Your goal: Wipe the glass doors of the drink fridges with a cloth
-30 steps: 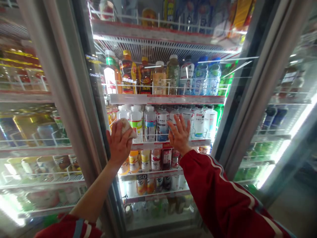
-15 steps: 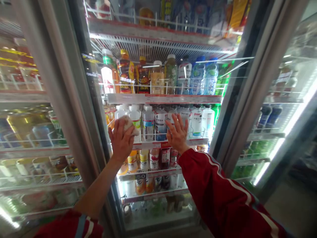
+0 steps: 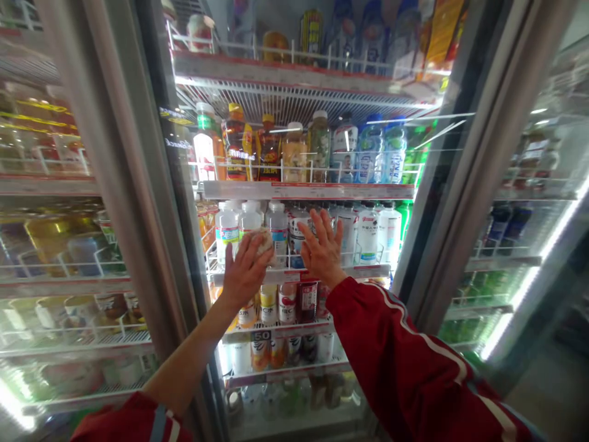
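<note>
A crumpled whitish cloth is under the fingers of my left hand, pressed toward the glass door of a drinks fridge. My right hand is to the right of it, fingers spread, with nothing in it; whether its palm touches the glass I cannot tell. Behind the two hands is a shelf of white-capped bottles. Part of the cloth is hidden by my left fingers. The right arm has a red sleeve; the left forearm is bare.
A metal door frame runs down the left, another door frame down the right. Shelves of drinks stand behind the glass, including dark tea bottles above and juice bottles below. More drinks fill the fridge section on the left.
My left hand has moved right and slightly down with the cloth, closer to my right hand. The right hand stays spread in nearly the same place. The view has shifted a little.
</note>
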`<state>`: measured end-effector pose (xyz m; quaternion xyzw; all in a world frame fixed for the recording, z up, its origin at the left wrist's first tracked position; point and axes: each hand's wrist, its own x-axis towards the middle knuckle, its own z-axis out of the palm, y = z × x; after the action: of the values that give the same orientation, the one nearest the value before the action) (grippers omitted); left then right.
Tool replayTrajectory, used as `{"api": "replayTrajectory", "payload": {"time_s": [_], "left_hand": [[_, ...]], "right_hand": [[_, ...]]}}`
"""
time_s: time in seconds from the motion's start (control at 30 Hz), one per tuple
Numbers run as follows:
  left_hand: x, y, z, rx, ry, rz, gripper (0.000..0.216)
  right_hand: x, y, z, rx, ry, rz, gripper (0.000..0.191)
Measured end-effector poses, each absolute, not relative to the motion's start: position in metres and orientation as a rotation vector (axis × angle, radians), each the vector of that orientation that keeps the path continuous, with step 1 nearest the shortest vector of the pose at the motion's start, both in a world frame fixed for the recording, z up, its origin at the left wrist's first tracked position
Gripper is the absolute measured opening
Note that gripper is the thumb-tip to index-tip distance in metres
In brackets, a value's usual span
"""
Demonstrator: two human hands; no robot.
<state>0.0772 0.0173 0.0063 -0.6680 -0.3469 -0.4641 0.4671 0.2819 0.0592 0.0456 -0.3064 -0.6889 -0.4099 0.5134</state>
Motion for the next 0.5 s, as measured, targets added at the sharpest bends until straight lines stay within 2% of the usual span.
{"api": "replayTrajectory", "payload": {"time_s": [0.17, 0.37, 0.5], "left_hand": [[0.075, 0.019, 0.027, -1.516, -0.939, -1.28, 0.041], [0.106, 0.019, 0.011, -1.686, -0.848, -1.071, 0.036], [0.098, 0.021, 0.015, -1.669, -0.831, -1.104, 0.035]], "right_hand": [[0.283, 0.056, 0.045, -0.716, -1.658, -0.973, 0.04], [0.282, 0.058, 0.045, -0.705, -1.643, -0.967, 0.041], [0.282, 0.058, 0.045, -0.696, -1.638, -0.973, 0.04]]}}
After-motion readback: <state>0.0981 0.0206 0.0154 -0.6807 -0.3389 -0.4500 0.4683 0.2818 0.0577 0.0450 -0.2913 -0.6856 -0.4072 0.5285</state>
